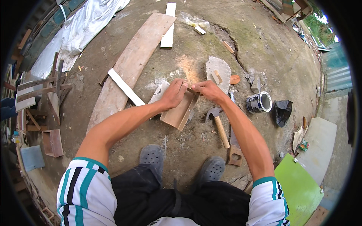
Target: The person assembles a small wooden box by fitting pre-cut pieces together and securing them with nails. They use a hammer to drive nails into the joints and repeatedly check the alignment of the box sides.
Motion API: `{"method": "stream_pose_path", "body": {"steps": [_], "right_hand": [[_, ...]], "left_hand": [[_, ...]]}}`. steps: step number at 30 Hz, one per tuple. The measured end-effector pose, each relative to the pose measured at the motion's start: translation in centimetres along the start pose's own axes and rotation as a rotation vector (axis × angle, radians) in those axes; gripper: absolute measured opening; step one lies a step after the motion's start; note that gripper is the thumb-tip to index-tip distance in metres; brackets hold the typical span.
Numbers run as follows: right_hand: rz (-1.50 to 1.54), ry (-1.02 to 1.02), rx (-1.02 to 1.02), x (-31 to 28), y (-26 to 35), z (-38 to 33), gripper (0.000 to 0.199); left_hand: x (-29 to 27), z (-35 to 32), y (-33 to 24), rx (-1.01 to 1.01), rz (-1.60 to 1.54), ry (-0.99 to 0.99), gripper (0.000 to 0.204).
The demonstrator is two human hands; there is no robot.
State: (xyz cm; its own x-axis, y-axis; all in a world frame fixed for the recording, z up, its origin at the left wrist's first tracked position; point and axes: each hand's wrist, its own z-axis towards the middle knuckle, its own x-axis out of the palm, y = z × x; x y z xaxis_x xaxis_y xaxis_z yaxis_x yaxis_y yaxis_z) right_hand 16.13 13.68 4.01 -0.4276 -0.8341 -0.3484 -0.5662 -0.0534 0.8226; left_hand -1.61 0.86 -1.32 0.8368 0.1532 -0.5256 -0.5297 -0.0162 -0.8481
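Between my hands, a small shallow wooden box [178,114] with raised sides is tilted over the ground. My left hand [174,94] is closed on its far left corner. Across from it, my right hand [209,91] pinches the far right corner, thumb and fingers together. The fingers partly hide the box's far end. A claw hammer [220,130] with a wooden handle lies on the ground to the right of the box. Under my right forearm is what looks like a handsaw [235,156], its wooden grip showing and its blade partly covered.
A long plank [137,56] and white strips [126,87] lie to the left and ahead. Wood offcuts [217,77] rest on a flat stone slab [212,64]. At right are a paint can [259,102], a black plastic bag [283,113] and a green sheet [298,188].
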Motion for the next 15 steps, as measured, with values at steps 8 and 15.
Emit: {"method": "stream_pose_path", "body": {"steps": [8, 15], "right_hand": [[0.003, 0.02, 0.026, -0.6, -0.9, 0.9, 0.04], [-0.016, -0.028, -0.015, -0.3, -0.8, 0.6, 0.04]], "left_hand": [[0.5, 0.1, -0.7, -0.171, -0.327, -0.075, 0.04], [0.3, 0.4, -0.2, -0.182, -0.337, -0.033, 0.037]]}}
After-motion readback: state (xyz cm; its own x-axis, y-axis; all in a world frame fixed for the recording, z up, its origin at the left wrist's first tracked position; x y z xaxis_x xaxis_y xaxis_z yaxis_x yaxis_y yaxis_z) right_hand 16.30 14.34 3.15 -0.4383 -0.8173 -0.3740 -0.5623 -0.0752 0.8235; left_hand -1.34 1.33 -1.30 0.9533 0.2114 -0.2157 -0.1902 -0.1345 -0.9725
